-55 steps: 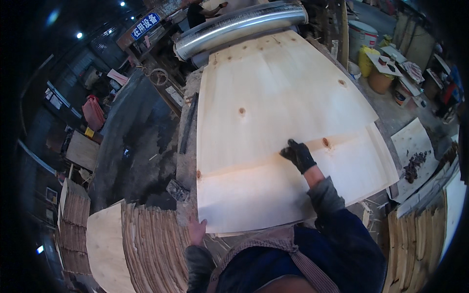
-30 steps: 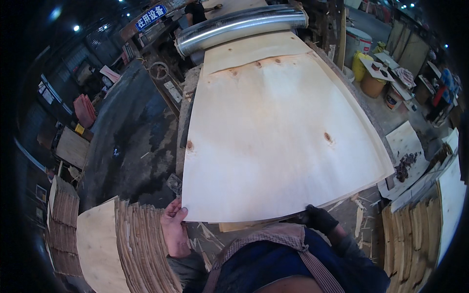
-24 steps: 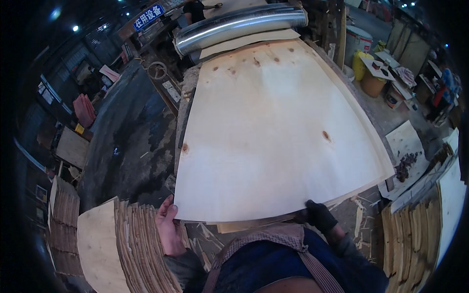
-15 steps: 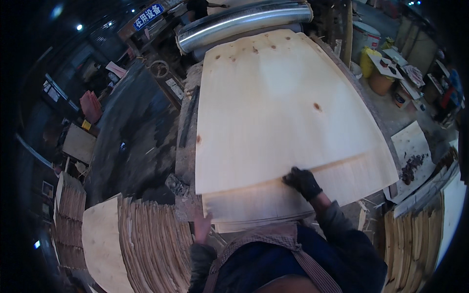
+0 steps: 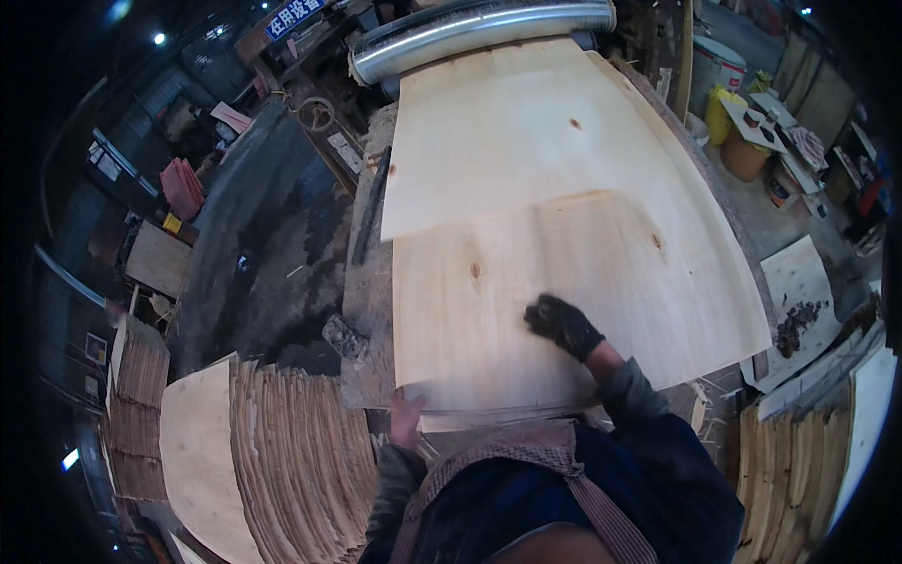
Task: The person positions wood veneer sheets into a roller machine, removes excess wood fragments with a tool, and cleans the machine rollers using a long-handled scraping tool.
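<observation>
Though thin and pale, veneer sheet (image 5: 564,273) under gloved right hand (image 5: 561,324); bare left hand (image 5: 407,416) at its edge.

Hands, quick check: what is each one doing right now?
Left hand: bare, at the near edge of the front veneer sheet; grip cannot be told.
Right hand: dark glove, pressed on that sheet, holding nothing.

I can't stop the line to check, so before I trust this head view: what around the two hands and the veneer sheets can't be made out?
- Left hand: its fingertips blur against the near veneer sheet's corner; grip unclear.
- Right hand: the dark glove hides the fingers; it lies flat on the sheet.
- Far veneer sheet: its far end runs under the metal roller.
- Table under the sheets: covered.
</observation>
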`<state>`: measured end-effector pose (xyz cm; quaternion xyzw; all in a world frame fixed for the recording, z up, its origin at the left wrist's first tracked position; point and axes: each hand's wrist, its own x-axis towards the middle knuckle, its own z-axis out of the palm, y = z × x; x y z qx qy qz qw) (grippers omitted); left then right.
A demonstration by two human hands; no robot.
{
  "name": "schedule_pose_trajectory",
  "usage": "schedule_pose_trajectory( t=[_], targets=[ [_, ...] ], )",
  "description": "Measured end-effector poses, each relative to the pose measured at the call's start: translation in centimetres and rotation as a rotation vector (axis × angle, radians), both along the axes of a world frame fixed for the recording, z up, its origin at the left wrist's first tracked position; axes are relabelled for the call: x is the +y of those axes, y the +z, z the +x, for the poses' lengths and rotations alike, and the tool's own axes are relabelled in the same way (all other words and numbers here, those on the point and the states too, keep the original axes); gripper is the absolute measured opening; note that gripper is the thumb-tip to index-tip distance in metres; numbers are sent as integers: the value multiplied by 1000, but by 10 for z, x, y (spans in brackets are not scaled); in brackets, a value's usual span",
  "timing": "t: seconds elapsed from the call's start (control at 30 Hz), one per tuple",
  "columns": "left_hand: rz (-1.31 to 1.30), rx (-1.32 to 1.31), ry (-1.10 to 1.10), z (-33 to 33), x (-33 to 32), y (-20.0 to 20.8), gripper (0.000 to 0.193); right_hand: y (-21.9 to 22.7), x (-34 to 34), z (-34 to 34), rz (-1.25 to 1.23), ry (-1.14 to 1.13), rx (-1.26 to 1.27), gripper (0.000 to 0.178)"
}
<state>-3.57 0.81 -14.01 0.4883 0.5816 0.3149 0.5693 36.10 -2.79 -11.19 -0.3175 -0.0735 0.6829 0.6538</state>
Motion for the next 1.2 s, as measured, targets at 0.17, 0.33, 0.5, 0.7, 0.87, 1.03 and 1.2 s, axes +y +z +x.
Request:
schedule_pose_trajectory(
  t=[0.17,0.33,0.5,0.7,0.87,1.03,1.2],
  targets=[
    [40,-175,116,-4,8,36,41,2,-91,-37,1,277,131,34],
    [80,-239,100,3,4,105,25,29,-154,-58,-109,306,-254,36],
    [114,-344,103,19,0,177,23,-6,-184,-43,-181,120,67,39],
    [111,-422,112,19,1,214,24,38,-185,-21,-282,-187,-96,33],
    [79,-305,207,11,15,169,34,40,-167,0,-335,5,-910,24],
    [276,194,-47,15,18,64,55,47,-92,34,-409,-95,-485,20],
    [241,678,-256,21,-5,2,83,10,3,69,-39,-366,-127,14]
  ],
)
